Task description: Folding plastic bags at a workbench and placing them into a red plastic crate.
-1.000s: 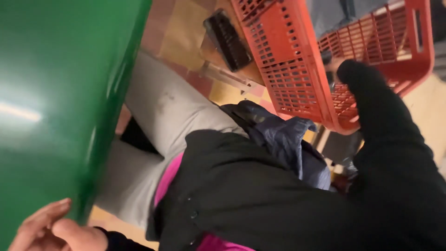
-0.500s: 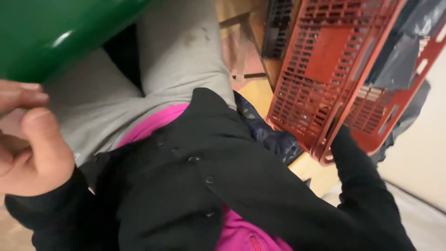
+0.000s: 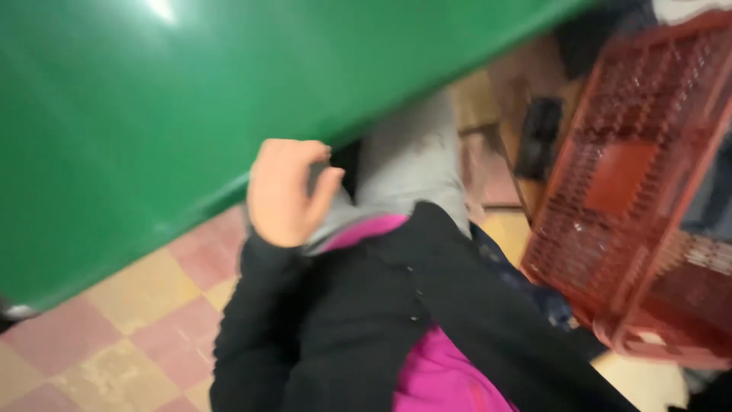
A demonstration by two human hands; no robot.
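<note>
Left hand [image 3: 284,191] sits at the lower edge of a large glossy green plastic panel [image 3: 191,99] that fills the upper left of the view. Its fingers [image 3: 316,156] are curled at that edge; whether they actually grip it cannot be told through the blur. Right hand is out of view; only its black sleeve [image 3: 503,320] runs toward a red plastic lattice basket [image 3: 625,206] at right. Checkered pink-and-yellow tile floor [image 3: 114,336] lies below.
</note>
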